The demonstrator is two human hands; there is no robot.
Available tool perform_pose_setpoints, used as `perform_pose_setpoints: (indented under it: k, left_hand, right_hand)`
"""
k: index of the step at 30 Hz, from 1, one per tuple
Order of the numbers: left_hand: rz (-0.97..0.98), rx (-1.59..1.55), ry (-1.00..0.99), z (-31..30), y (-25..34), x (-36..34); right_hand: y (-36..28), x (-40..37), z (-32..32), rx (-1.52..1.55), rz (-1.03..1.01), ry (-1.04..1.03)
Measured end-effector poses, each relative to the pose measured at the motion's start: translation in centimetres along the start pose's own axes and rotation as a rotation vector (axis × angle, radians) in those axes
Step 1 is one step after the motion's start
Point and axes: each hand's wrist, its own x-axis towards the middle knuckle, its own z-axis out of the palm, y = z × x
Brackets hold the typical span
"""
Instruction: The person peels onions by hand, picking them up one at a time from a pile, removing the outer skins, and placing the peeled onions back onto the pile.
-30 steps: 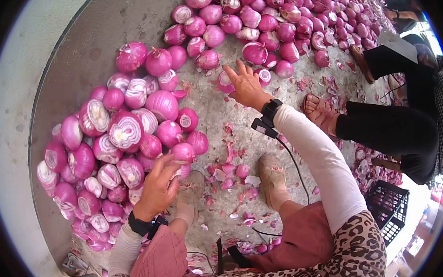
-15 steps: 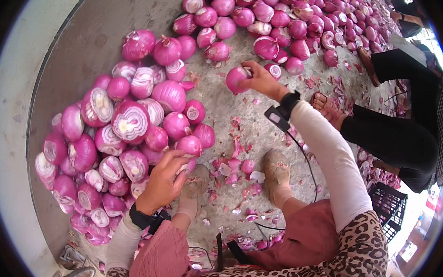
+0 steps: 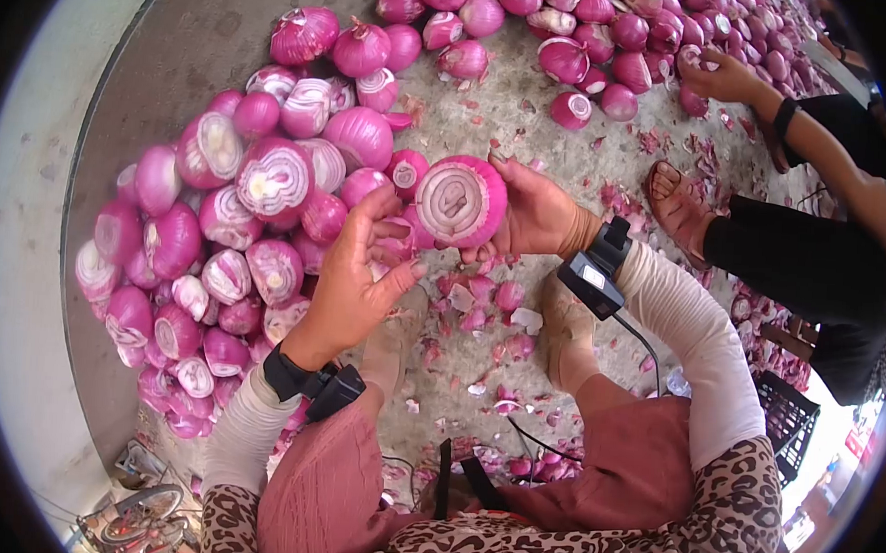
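My right hand [image 3: 538, 213] grips a red onion [image 3: 459, 203] from its right side, its cut, ringed face turned up toward me. Just to the left, my left hand [image 3: 350, 287] is open, thumb and fingers apart, with no onion visible in it. Its fingertips reach near the held onion and over the edge of the onion pile [image 3: 233, 227]. Many onions in that pile have a sliced white end showing. A dark device is strapped to each of my wrists.
More onions [image 3: 631, 31] spread over the concrete floor [image 3: 533, 91] at the top. Peel scraps [image 3: 477, 298] lie between my shoes. At the right, another person's hand [image 3: 724, 79] touches an onion, near a sandalled foot [image 3: 675, 209]. A black crate [image 3: 786, 420] stands lower right.
My right hand has drawn back toward me with an onion, whose cut face now shows. My left hand has lifted off the pile's edge and opened. The other person's hand has come into view.
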Motion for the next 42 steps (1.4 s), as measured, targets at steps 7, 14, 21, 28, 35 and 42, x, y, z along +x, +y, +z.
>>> perform_pose_setpoints:
  k: [7, 14, 21, 28, 35, 42]
  left_hand:
    - [0.223, 0.279, 0.080, 1.7, 1.3, -0.4]
    - [0.451, 0.535, 0.074, 3.1, 2.5, -0.6]
    - [0.364, 0.554, -0.025, 2.3, 1.1, -1.1]
    - [-0.062, -0.131, 0.023, 3.0, 1.0, -0.7]
    - [-0.088, 0.017, -0.087, 2.3, 0.2, -1.1]
    - [-0.027, 0.371, -0.383, 1.2, -0.8, -0.8]
  right_hand:
    - [2.0, -1.4, 0.2, 0.053, 0.057, 0.023]
    - [3.0, -2.3, 1.1, 0.089, 0.024, 0.034]
    - [2.7, -3.7, 0.5, 0.081, -0.030, 0.009]
    - [3.4, -4.3, 0.4, 0.039, -0.020, 0.055]
    - [3.9, -4.3, 0.3, 0.020, -0.020, 0.047]
    - [2.9, -5.0, 0.9, 0.006, -0.038, -0.005]
